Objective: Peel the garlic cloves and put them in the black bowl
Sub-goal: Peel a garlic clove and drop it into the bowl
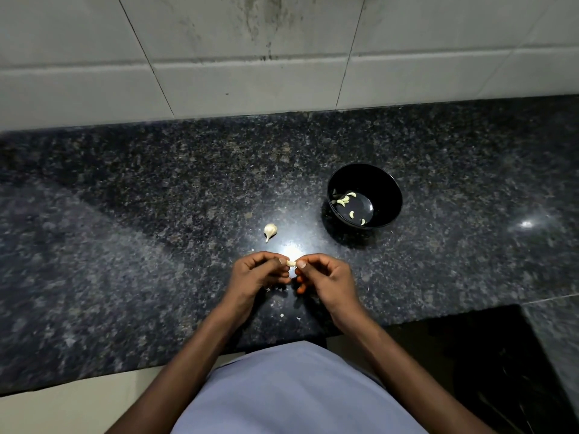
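Dark speckled granite counter under a tiled wall, seen from my head cam. Nearest me, both hands meet just above the counter edge: left hand and right hand, fingers curled, each pinching one end of a small clove w/ thumb and forefinger tips. Clove sits between the two thumbs, mostly hidden, only a pale sliver showing. Can't tell how much skin is left on it. Bits of peel lie on the counter below my wrists. Further out, left of centre, the garlic head lies untouched, well apart from my fingers. Beyond, to the right, the bowl holds several peeled cloves. Risk, imo: the clove is tiny and slick, so a hard pull could pop it out onto the counter or floor.
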